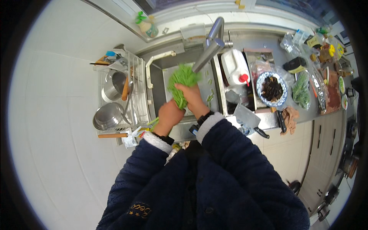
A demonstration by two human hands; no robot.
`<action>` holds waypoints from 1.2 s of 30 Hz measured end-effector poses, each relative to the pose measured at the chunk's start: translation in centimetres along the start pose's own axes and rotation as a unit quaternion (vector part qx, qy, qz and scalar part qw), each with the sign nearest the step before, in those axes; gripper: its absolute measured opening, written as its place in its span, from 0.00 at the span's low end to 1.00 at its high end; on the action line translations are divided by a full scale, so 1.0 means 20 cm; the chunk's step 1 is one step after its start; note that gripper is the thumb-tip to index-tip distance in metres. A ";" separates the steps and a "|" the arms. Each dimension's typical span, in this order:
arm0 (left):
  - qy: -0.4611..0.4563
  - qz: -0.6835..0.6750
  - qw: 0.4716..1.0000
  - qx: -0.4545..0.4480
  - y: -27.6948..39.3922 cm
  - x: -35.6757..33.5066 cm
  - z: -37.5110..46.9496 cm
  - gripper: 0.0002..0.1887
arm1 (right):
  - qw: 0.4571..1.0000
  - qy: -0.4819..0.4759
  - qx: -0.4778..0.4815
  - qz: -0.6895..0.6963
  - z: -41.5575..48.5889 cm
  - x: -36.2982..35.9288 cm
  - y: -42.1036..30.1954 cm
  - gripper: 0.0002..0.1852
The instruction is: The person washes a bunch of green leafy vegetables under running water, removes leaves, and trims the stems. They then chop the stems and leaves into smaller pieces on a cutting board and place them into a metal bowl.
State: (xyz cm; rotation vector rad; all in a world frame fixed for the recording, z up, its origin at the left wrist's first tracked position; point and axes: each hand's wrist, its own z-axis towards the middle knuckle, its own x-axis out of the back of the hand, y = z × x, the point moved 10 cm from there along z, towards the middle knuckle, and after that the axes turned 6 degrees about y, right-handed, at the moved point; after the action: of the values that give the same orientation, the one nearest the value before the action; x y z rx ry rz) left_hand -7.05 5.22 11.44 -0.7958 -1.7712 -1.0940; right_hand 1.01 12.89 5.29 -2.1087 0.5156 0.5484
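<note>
A bunch of leafy green vegetables (184, 77) is held over the sink (159, 86), its leafy end pointing away from me and slightly blurred. My left hand (171, 115) is closed around the stem end. Farther up, my right hand (191, 96) grips the bunch from the right, thumb lying across the greens. Short cut green pieces (210, 97) lie on the metal surface in the sink, right of my hands. The faucet (210, 53) reaches over from behind, its spout end near the leaves. Whether water runs cannot be told.
Left stands a wire dish rack (141, 100) with a steel pot (110, 89) and a steel bowl (107, 116). To the right are a white jug (235, 67), a cleaver (247, 115) at the counter's front edge, and a patterned bowl (284, 92) of dark food. Bottles and bags crowd beyond.
</note>
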 end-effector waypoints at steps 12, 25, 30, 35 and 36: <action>-0.197 0.064 0.978 -0.003 -0.25 -0.55 -0.04 0.23 | 0.979 0.169 -0.035 -0.110 0.10 0.47 0.56 0.23; -0.158 -0.007 0.987 0.041 -0.19 -0.38 0.09 0.24 | 0.988 0.086 0.052 -0.119 0.30 0.29 0.40 0.14; -0.229 -0.014 0.973 0.009 -0.26 -0.58 0.04 0.23 | 0.982 0.128 -0.081 -0.112 0.25 0.49 0.65 0.21; -0.146 -0.161 0.974 0.059 -0.32 -0.39 0.08 0.14 | 0.971 -0.089 -0.220 0.019 0.10 0.21 0.43 0.37; -0.122 -0.216 0.965 0.083 -0.31 -0.32 0.10 0.12 | 0.969 -0.058 -0.233 -0.055 0.06 0.25 0.35 0.43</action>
State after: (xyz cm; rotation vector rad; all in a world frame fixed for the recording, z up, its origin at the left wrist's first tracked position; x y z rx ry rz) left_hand -10.47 4.12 3.03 -0.4647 -2.2854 -1.1381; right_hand 1.03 9.33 -2.53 -2.5109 0.2111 0.7824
